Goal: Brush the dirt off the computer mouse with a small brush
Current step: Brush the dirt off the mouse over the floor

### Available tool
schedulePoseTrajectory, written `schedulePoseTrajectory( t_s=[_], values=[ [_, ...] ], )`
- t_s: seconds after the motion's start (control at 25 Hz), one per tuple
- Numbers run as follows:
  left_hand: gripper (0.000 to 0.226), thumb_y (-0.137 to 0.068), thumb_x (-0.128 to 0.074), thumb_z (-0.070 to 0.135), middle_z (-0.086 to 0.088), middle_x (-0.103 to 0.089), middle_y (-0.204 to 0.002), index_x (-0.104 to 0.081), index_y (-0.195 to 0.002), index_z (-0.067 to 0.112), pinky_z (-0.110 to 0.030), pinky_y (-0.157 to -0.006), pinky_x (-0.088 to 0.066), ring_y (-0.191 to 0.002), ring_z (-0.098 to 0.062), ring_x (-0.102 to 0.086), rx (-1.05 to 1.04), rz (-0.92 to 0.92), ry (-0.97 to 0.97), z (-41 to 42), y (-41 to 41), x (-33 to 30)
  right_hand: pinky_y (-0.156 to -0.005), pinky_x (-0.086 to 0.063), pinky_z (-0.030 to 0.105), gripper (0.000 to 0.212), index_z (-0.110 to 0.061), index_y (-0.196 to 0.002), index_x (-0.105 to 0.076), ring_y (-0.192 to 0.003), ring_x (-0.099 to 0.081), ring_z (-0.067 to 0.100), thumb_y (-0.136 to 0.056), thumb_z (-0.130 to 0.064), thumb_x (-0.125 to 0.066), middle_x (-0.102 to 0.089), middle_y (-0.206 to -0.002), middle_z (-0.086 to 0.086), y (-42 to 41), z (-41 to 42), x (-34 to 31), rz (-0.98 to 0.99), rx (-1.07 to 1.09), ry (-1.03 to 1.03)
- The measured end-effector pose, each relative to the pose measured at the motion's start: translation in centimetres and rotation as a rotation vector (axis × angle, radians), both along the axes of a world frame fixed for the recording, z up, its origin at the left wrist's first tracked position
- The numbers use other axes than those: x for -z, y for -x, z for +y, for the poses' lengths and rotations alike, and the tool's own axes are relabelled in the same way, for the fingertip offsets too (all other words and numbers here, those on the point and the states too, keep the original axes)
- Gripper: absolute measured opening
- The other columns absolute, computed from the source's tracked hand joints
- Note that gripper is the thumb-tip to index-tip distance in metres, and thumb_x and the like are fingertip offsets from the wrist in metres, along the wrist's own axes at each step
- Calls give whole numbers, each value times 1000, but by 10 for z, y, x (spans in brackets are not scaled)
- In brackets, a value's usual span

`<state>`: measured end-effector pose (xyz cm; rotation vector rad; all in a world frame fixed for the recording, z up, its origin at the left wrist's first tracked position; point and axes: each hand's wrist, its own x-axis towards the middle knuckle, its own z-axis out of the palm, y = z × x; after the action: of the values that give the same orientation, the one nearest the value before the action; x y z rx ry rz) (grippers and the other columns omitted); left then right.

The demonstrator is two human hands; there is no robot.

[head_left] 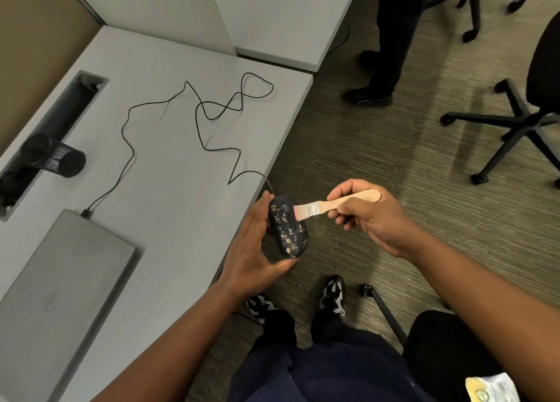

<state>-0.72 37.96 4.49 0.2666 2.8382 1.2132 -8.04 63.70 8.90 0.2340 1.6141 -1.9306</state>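
A black wired computer mouse speckled with tan dirt is held off the desk's right edge, over the carpet. My left hand grips it from the left and below, thumb under its rear end. My right hand pinches the wooden handle of a small brush. The brush's pale bristles touch the mouse's upper right side near the scroll wheel. The mouse's thin black cable loops across the desk to a closed grey laptop.
The grey desk also carries a black mesh pen cup lying on its side by a cable slot. A person's legs stand to the far right. Black office chairs stand on the carpet. My shoes are below.
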Motion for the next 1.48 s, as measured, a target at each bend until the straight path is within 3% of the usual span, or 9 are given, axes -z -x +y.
schedulePoseTrajectory(
  t_s=[0.2, 0.32, 0.48, 0.64, 0.88, 0.96, 1.16, 1.32, 1.48],
  values=[
    [129, -70, -99, 33, -2, -32, -168, -14, -166, 35, -46, -105, -56, -150, -20, -43, -19, -9, 22, -2, -6, 3, -64, -49, 27, 25, -9, -100, -72, -71, -63, 17, -95, 11, -57, -75, -83, 13, -2, 7, 1, -7, 43, 26],
    [130, -70, -99, 30, -4, -32, -169, -12, -166, 33, -45, -107, -55, -151, -20, -42, -20, -8, 31, 0, -5, 2, -64, -53, 23, 22, -8, -106, -72, -73, -66, 15, -98, 7, -58, -75, -87, 13, -6, 4, 2, -25, 58, 128],
    [132, -70, -99, 29, -4, -31, -169, -9, -166, 35, -47, -108, -54, -152, -20, -40, -31, -4, 10, 0, -6, 2, -61, -53, 21, 21, -8, -104, -73, -72, -65, 17, -99, 6, -57, -75, -84, 13, -11, 2, 3, -26, 28, 88],
    [134, -70, -99, 29, -2, -33, -167, -4, -165, 41, -42, -106, -56, -148, -12, -42, -32, -30, 20, 1, -9, 0, -62, -51, 24, 23, -8, -99, -74, -71, -63, 19, -98, 7, -56, -74, -82, 14, -15, 4, 4, 5, 44, 22],
    [131, -71, -98, 31, -2, -29, -169, -9, -167, 31, -42, -106, -56, -146, -4, -40, -13, -31, 33, -6, -16, -5, -64, -51, 24, 22, -9, -101, -73, -72, -64, 16, -99, 5, -56, -74, -81, 11, -27, -3, 2, 18, 70, 35],
    [130, -71, -98, 32, 1, -28, -170, -10, -166, 34, -39, -103, -57, -140, 0, -45, 1, -36, 41, -12, -20, -9, -64, -51, 23, 21, -9, -102, -72, -72, -63, 16, -99, 5, -56, -74, -81, 11, -37, -8, -2, 25, 91, 41],
    [130, -72, -98, 32, 0, -30, -167, -11, -167, 22, -25, -94, -54, -133, -21, -55, 44, -11, 52, -37, -32, -13, -64, -52, 23, 21, -10, -103, -71, -72, -64, 14, -100, 4, -56, -73, -83, 9, -71, -36, -8, 77, 130, 36],
    [132, -71, -97, 33, -2, -33, -165, -7, -167, 25, -8, -86, -46, -123, -9, -53, 91, 8, 52, -71, -48, -14, -64, -52, 23, 20, -10, -104, -70, -72, -64, 14, -100, 3, -55, -73, -83, 8, -106, -69, -7, 116, 214, 34],
    [130, -72, -97, 33, -4, -34, -164, -8, -167, 22, -8, -84, -44, -120, -11, -55, 140, 5, 53, -101, -70, -13, -64, -51, 24, 20, -10, -105, -70, -72, -64, 15, -100, 2, -55, -73, -83, 8, -140, -101, -9, 125, 279, 24]
  ],
)
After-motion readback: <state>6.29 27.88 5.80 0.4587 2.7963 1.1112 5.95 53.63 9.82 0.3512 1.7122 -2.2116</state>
